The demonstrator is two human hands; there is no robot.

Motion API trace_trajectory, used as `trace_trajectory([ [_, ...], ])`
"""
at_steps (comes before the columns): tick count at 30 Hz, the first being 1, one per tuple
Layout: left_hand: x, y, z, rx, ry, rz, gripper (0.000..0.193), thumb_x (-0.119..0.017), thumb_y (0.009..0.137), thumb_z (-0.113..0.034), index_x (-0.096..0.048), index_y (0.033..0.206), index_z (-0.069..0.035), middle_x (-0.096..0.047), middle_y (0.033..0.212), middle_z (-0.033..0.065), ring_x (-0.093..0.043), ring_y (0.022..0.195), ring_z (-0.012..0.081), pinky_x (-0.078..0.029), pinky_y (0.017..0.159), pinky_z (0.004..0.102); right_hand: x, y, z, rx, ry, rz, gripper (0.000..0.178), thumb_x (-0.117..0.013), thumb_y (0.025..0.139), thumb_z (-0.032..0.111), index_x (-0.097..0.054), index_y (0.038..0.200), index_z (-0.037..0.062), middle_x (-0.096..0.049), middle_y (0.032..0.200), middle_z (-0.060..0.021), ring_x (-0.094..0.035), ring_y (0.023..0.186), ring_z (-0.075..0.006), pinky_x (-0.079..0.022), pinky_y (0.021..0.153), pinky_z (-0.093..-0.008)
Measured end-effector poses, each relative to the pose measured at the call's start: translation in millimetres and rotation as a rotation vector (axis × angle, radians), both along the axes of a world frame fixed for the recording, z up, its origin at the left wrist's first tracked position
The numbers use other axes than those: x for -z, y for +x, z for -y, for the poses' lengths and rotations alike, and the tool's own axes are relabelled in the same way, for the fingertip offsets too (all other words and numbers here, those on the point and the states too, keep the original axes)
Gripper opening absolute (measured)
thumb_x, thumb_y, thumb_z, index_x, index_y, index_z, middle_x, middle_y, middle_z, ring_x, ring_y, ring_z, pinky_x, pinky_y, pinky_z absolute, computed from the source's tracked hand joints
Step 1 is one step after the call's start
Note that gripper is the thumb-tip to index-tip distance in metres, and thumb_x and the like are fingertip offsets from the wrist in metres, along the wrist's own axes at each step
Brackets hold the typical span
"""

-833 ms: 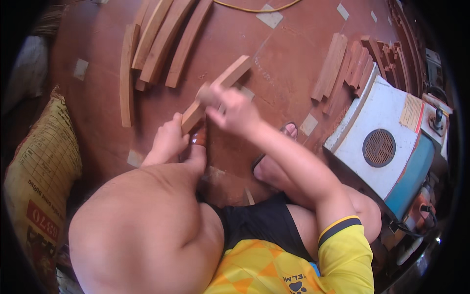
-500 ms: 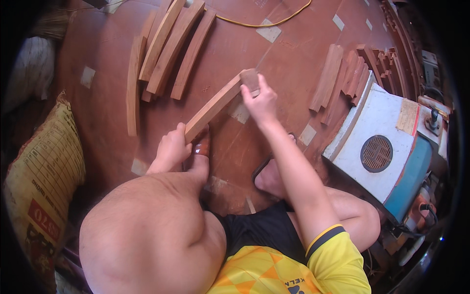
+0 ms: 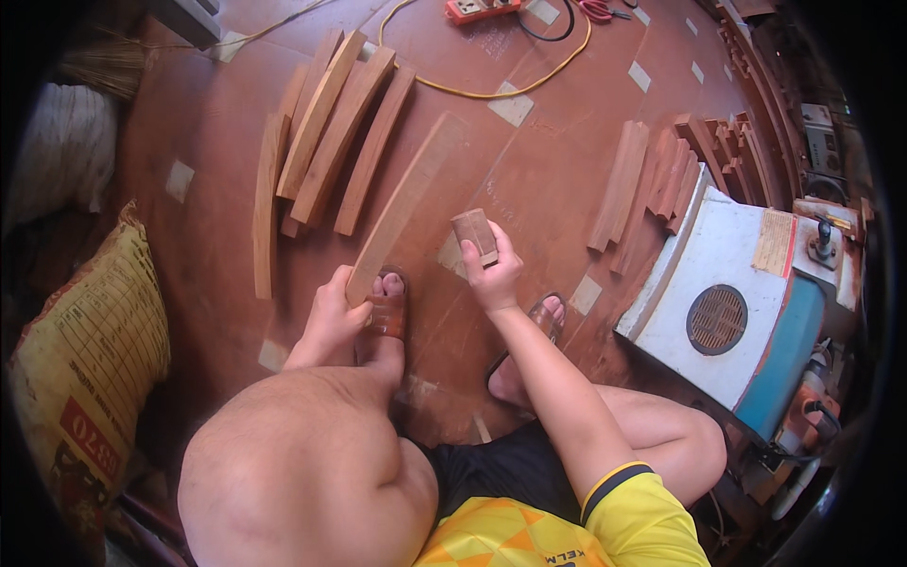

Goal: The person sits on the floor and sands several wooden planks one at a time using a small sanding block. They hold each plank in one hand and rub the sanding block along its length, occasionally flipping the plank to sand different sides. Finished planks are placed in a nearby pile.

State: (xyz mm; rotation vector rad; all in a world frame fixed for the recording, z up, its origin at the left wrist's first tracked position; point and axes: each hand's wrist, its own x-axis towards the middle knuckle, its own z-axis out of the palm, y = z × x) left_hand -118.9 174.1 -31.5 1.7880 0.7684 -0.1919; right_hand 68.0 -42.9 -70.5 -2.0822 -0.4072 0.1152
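Note:
My left hand [image 3: 331, 310] is closed around the near end of a long, slightly curved wooden strip [image 3: 406, 203]. The strip slants away from me above the floor, its far end to the right. In my right hand [image 3: 493, 271] is a small brown block [image 3: 470, 234] that looks like a sanding block, gripped between thumb and fingers. The block is apart from the strip, to its right. Part of its underside is hidden by my fingers.
Several curved wooden strips [image 3: 342, 142] lie at the far left. More wood pieces [image 3: 619, 184] are at the right, beside a white and teal machine [image 3: 661, 293]. A printed sack [image 3: 94, 331] stands at the left. A yellow cable [image 3: 491, 95] and red power strip [image 3: 482, 9] lie at the back.
The sanding block has come off the strip's far end and moved toward me. The strip now points more steeply away from me. The view has shifted, showing more of the floor's far side.

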Motion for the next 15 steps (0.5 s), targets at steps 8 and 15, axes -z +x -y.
trace_trajectory([
  [8, 26, 8, -18, 0.032, 0.105, -0.005, 0.043, -0.079, 0.083, -0.015, -0.065, 0.119, 0.004, -0.076, 0.101, 0.0306, -0.077, 0.103, 0.0430, -0.060, 0.090, 0.0482, 22, -11, 20, 0.045, -0.090, -0.124, 0.057, -0.085, 0.090, 0.037, -0.071, 0.129, -0.0017, -0.079, 0.105, -0.0258, -0.080, 0.098, -0.0374, -0.063, 0.086, -0.0442],
  [15, 16, 11, -16, 0.082, 0.222, -0.157, 0.042, -0.076, 0.082, -0.011, -0.065, 0.120, 0.005, -0.077, 0.102, 0.0285, -0.079, 0.099, 0.0343, -0.060, 0.086, 0.0421, 19, -27, 22, -0.180, -0.328, -0.228, 0.067, -0.084, 0.087, 0.049, -0.071, 0.133, 0.0014, -0.077, 0.113, -0.0288, -0.076, 0.107, -0.0436, -0.062, 0.093, -0.0477],
])
